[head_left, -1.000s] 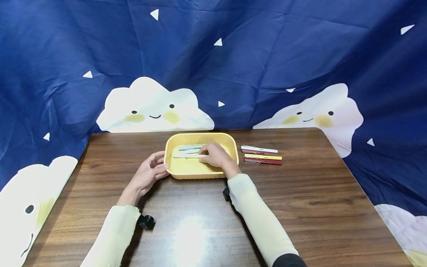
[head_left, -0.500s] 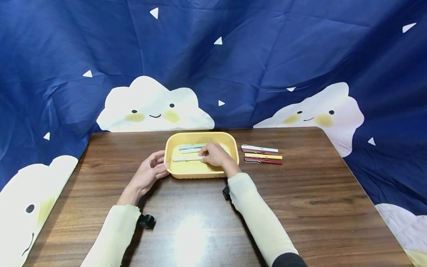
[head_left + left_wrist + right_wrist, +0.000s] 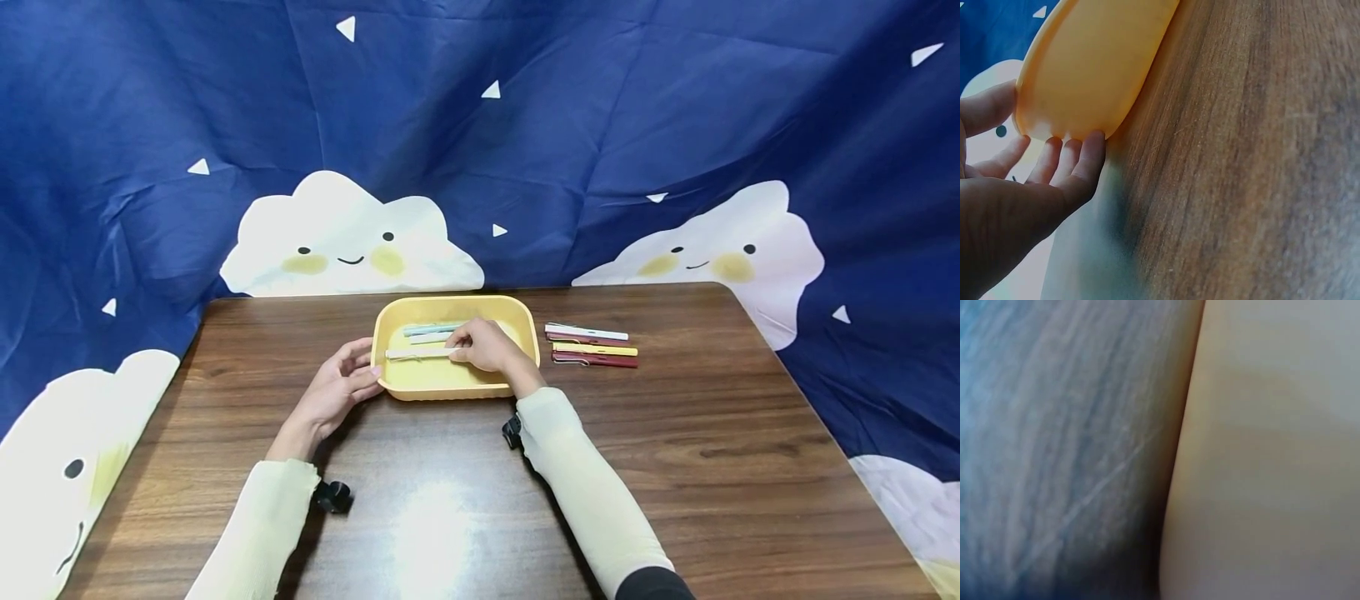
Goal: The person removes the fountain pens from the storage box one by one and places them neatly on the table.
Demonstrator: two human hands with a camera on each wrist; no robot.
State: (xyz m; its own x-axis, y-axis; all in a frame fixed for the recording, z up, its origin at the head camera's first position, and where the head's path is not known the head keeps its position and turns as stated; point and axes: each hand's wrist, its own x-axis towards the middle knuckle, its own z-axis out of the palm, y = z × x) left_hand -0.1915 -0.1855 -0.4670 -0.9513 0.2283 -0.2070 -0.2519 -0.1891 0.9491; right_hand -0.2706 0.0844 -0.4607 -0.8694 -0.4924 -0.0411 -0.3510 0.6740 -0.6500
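A shallow yellow tray [image 3: 420, 392] with rounded corners sits at the table's far side. My left hand [image 3: 337, 387] holds its left end, with the thumb at the rim and the other fingers against the outer wall. In the left wrist view the left hand's fingertips [image 3: 1092, 147] touch the end of the tray. Reaching in over the right side, my right hand [image 3: 487, 348] pinches the right end of a white pen [image 3: 412, 354] with a clip. Behind it in the tray lie a light blue pen [image 3: 427, 329] and a pale pen [image 3: 429, 339], their right ends hidden by the hand.
Right of the tray, a white pen [image 3: 585, 332], a yellow pen [image 3: 596, 350] and dark red pens [image 3: 600, 362] lie side by side on the brown wooden table [image 3: 720, 458]. A blue cloth [image 3: 562, 150] with clouds hangs behind. The right wrist view is blurred.
The white pen in my right hand has shifted slightly left and now lies a little apart from the pale pen behind it. The left hand and tray hold their places.
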